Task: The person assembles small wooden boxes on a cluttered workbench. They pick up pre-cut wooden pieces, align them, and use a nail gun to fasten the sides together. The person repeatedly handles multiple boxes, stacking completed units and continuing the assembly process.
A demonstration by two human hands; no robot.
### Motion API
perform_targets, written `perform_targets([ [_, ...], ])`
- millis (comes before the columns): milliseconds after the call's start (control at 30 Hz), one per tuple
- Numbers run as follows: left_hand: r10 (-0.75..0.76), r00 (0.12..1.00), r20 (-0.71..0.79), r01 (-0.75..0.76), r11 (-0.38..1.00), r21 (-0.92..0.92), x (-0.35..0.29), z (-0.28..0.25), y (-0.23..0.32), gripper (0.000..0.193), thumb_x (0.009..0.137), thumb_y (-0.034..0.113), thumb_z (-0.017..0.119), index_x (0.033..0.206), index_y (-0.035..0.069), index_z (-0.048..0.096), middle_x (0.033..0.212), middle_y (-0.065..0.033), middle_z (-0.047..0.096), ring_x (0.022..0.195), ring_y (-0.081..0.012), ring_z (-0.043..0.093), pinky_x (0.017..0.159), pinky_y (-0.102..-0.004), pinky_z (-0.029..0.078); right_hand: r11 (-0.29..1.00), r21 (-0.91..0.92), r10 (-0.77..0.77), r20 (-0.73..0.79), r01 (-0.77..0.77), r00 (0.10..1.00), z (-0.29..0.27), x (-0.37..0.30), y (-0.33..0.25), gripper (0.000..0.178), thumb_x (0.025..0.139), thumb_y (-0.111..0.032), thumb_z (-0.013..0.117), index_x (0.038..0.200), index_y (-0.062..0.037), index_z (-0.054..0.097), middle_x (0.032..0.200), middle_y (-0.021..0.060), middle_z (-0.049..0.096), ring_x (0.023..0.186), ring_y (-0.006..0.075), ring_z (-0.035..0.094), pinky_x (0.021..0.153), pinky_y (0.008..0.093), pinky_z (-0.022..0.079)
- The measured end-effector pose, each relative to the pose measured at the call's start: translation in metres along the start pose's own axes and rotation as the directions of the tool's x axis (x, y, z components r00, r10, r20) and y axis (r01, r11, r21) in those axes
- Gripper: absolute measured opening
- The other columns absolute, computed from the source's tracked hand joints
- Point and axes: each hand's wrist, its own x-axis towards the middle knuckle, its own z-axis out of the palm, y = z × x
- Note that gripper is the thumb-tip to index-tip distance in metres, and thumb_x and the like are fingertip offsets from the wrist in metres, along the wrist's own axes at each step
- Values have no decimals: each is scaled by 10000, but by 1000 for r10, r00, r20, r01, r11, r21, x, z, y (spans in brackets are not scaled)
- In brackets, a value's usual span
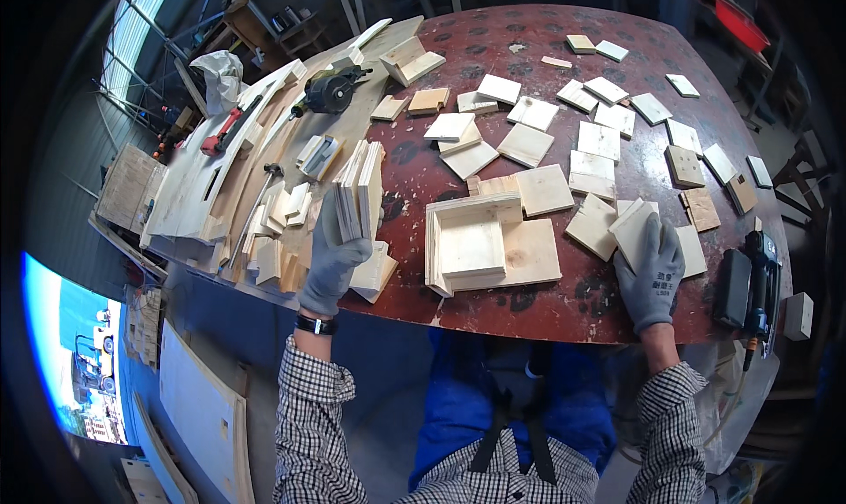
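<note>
Both my hands wear grey work gloves. My left hand (331, 264) is closed round a small stack of wooden boards (357, 191), held on edge at the left part of the red table. Over by the table's right front, my right hand (652, 279) grips a square wooden board (633, 231) by its right side; the board is tilted and overlaps other loose squares. Between the hands sits a corner-shaped wooden assembly (476, 244), with upright strips along its left and back sides. A wooden piece (374, 271) lies beside my left hand.
Many loose wooden squares (527, 144) cover the red table (476, 50). A black circular saw (330, 90), a red tool (231, 127) and a hammer (274, 170) lie among planks on the left. A nail gun (760, 279) rests at the right front edge.
</note>
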Motion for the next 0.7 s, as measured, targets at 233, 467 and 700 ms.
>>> perform_targets([
  [233, 155, 988, 21, -130, 733, 668, -45, 28, 4, 1122, 726, 261, 859, 1649, 10, 272, 1574, -148, 489, 1444, -283, 510, 1207, -412, 412, 998, 50, -26, -16, 26, 1000, -1, -2, 1, 859, 866, -358, 782, 1572, -39, 412, 1413, 238, 502, 1300, 428, 508, 1106, 543, 377],
  [467, 199, 972, 124, -234, 853, 467, -93, 60, -15, 1355, 658, 580, 955, 1636, -36, 248, 1607, -186, 436, 1490, -306, 456, 1243, -446, 369, 1000, 18, -24, 233, 20, 972, -29, 15, 4, 931, 803, -407, 796, 1558, -46, 387, 1365, 232, 542, 1260, 439, 522, 1093, 554, 378],
  [700, 139, 984, 112, -173, 897, 407, -134, 95, -31, 1271, 758, 621, 866, 1648, -27, 231, 1611, -205, 445, 1469, -295, 499, 1213, -451, 421, 998, 32, 36, 412, -54, 910, -39, 33, 12, 978, 802, -420, 809, 1575, -38, 349, 1339, 283, 554, 1232, 440, 556, 1067, 579, 417],
])
